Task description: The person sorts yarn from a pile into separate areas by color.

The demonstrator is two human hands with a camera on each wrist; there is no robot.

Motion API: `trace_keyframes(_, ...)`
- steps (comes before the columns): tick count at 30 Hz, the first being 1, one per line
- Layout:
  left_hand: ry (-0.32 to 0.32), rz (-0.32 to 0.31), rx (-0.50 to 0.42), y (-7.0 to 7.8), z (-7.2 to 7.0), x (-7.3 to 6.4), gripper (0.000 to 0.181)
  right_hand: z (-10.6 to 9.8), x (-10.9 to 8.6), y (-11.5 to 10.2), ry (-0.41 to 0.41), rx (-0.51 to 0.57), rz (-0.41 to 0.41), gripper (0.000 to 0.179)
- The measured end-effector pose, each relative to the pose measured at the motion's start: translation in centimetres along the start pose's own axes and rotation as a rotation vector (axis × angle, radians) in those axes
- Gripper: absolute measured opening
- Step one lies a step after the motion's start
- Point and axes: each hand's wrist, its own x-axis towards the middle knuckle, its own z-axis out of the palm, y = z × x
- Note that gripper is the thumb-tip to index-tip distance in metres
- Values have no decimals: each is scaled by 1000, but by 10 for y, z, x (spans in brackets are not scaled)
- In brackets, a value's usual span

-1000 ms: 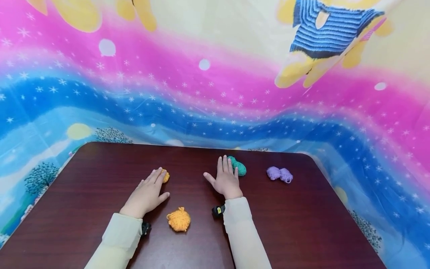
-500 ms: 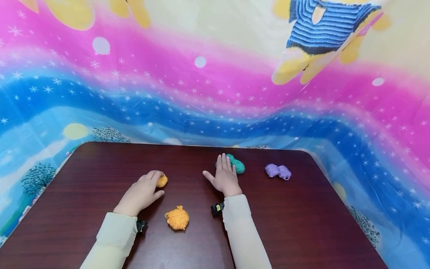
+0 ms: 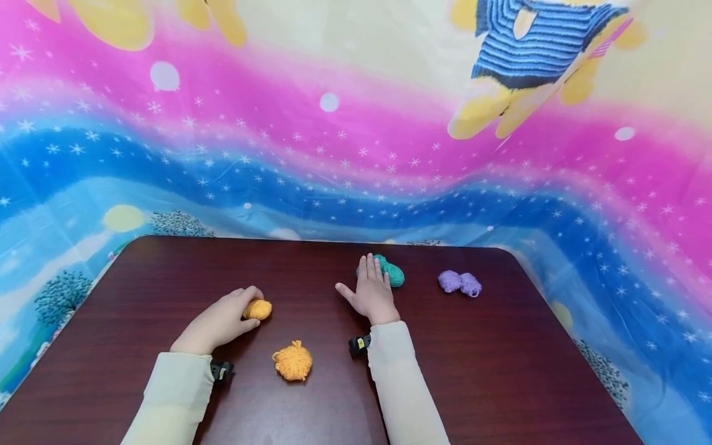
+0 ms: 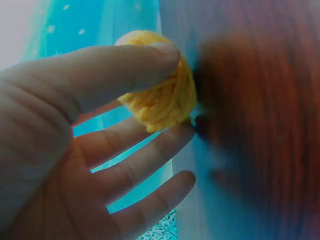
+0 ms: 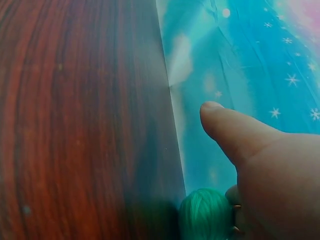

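My left hand (image 3: 214,321) pinches a small yellow yarn ball (image 3: 260,309) at the left of the table. In the left wrist view its thumb (image 4: 135,67) lies across the yarn, with fingers behind and the little finger sticking out apart. Farther right, my right hand (image 3: 374,296) lies with straight fingers over the left part of a green yarn bundle (image 3: 395,275), hiding some of it. The right wrist view shows that hand's thumb (image 5: 235,127) stretched away from the green yarn. An orange yarn ball (image 3: 293,361) with loose loops lies between the forearms.
A purple yarn bundle (image 3: 460,283), pinched in at its middle, lies right of the green one. Beneath everything is a dark reddish-brown wooden table (image 3: 500,371) with rounded far corners. A colourful printed cloth (image 3: 311,167) hangs behind its far edge.
The left hand has curled its fingers round the yellow yarn ball and drawn it toward the left and nearer the body. The right hand stays over the green yarn.
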Motion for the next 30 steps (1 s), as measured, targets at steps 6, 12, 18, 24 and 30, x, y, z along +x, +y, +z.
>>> trace_keyframes(6, -37, 12, -128, -7, -6, -8, 30, 0, -1, 0, -5, 16, -1, 94)
trace_keyframes(12, -39, 69, -205, -7, -10, -13, 31, -1, -1, 2, 10, 2, 13, 93)
trace_keyframes(18, -57, 82, -318, -8, -14, -22, 35, -1, 0, 2, 4, 8, 10, 92)
trace_keyframes(24, -111, 78, -344, -9, -15, -34, 36, -1, 1, 3, -2, 12, 18, 94)
trace_keyframes(30, -105, 137, -303, -9, -13, -44, 36, -2, 0, 4, -1, 23, 10, 93)
